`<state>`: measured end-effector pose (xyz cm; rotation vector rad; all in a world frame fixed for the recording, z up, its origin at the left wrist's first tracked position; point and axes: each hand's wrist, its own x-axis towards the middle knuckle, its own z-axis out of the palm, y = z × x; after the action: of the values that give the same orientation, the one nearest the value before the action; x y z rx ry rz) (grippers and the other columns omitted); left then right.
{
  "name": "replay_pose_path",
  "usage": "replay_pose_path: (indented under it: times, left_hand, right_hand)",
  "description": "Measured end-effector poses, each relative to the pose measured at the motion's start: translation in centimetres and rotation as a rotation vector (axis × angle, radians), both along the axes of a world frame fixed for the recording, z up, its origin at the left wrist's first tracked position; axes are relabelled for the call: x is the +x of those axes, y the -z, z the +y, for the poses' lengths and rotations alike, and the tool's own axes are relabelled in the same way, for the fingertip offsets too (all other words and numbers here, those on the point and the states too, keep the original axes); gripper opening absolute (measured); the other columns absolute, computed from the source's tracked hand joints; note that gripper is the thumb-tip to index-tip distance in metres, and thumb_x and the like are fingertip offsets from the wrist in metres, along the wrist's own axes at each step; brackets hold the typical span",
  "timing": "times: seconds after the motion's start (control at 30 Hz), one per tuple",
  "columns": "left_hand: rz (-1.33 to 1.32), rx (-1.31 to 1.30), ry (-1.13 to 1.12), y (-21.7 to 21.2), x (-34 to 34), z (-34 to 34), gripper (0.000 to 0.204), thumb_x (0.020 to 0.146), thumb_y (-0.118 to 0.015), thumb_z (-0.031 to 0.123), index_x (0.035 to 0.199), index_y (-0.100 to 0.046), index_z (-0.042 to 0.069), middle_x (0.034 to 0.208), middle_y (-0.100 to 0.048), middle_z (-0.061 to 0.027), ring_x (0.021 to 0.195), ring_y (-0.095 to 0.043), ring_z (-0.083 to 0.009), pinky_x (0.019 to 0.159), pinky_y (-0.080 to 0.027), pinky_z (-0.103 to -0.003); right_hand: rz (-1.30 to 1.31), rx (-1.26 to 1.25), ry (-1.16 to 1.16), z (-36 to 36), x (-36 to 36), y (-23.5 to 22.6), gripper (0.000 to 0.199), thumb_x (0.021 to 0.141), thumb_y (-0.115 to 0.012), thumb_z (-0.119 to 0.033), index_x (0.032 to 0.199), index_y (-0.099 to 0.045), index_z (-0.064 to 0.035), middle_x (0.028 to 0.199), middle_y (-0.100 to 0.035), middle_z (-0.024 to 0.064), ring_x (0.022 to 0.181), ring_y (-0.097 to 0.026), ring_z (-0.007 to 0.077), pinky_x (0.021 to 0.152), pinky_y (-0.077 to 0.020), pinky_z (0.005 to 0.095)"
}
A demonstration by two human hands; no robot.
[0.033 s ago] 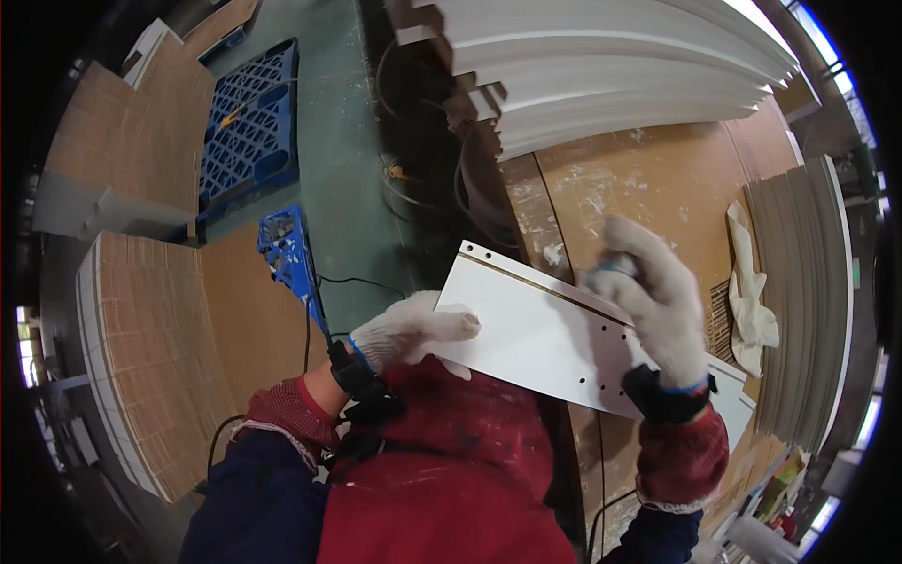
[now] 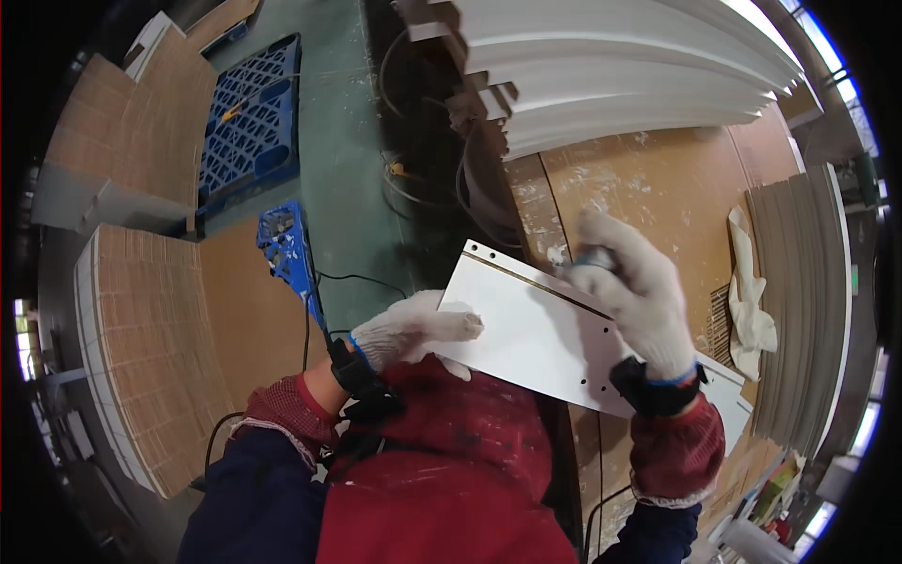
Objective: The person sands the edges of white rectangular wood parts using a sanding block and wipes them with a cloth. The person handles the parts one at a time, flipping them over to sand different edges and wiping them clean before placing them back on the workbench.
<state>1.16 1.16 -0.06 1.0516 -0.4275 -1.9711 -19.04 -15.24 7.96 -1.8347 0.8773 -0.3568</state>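
Note:
A white drilled panel (image 2: 526, 334) with a dark groove along its far long edge lies slantwise in front of me. My gloved left hand (image 2: 420, 329) grips its left end, thumb on the top face and the other fingers beneath. Over the right half of the panel, my gloved right hand (image 2: 644, 299) is closed around a small grey-blue object (image 2: 594, 258). Most of that object is hidden by the fingers, so its kind cannot be made out. Several dark holes mark the panel near my right wrist. Another pale board end shows beyond that wrist.
A brown cardboard-covered bench (image 2: 648, 188) carries a tall stack of white panels (image 2: 620, 70) at the back. Grey boards (image 2: 799, 310) stand to the right beside a cream glove (image 2: 749, 315). On the left are stacked boards (image 2: 150, 357), a blue pallet (image 2: 252, 122) and a blue holder (image 2: 285, 242).
My right hand has shifted a little left and away from me, with the small object still in it. My left hand keeps its hold on the panel.

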Motion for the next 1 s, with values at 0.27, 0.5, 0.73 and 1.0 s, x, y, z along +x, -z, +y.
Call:
replay_pose_path:
  times: [0.27, 0.5, 0.73, 1.0]
  left_hand:
    - [0.074, -0.048, -0.033, 1.3, -0.1, 0.5, 0.041, 0.088, -0.064, 0.016, 0.121, -0.053, -0.005, 0.105, -0.062, -0.0113, 0.091, -0.064, -0.0215, 0.071, -0.061, -0.037]
    - [0.082, -0.112, -0.013, 2.1, 0.2, 0.8, 0.041, 0.088, -0.065, 0.017, 0.122, -0.053, -0.003, 0.105, -0.062, -0.0105, 0.094, -0.063, -0.0208, 0.073, -0.06, -0.036]
    - [0.142, -0.137, -0.016, 2.8, 0.1, 0.3, 0.046, 0.089, -0.065, 0.015, 0.129, -0.049, -0.002, 0.115, -0.061, -0.0129, 0.105, -0.062, -0.0251, 0.079, -0.06, -0.04]
    - [0.157, -0.129, -0.021, 2.7, 0.3, 0.3, 0.042, 0.088, -0.064, 0.014, 0.124, -0.052, -0.005, 0.111, -0.063, -0.0131, 0.099, -0.064, -0.0241, 0.076, -0.06, -0.037]
  right_hand:
    - [0.101, -0.421, -0.497, 0.8, 9.4, 1.3, 0.032, 0.085, -0.065, -0.012, 0.115, -0.055, -0.0068, 0.097, -0.062, 0.0155, 0.091, -0.061, 0.0355, 0.076, -0.0515, 0.0407]
    - [0.169, -0.471, -0.535, 0.8, 11.9, 1.3, 0.024, 0.084, -0.063, -0.01, 0.107, -0.054, -0.0079, 0.092, -0.06, 0.0149, 0.089, -0.06, 0.0363, 0.072, -0.0505, 0.0442]
    - [0.234, -0.738, -0.559, 0.7, 11.5, 2.4, 0.024, 0.085, -0.062, -0.009, 0.107, -0.052, -0.0093, 0.089, -0.059, 0.0142, 0.085, -0.061, 0.0353, 0.071, -0.0526, 0.0434]
    - [0.243, -0.86, -0.612, 1.9, 11.6, 2.5, 0.02, 0.083, -0.064, -0.014, 0.1, -0.054, -0.009, 0.087, -0.059, 0.011, 0.087, -0.062, 0.0311, 0.071, -0.0536, 0.041]
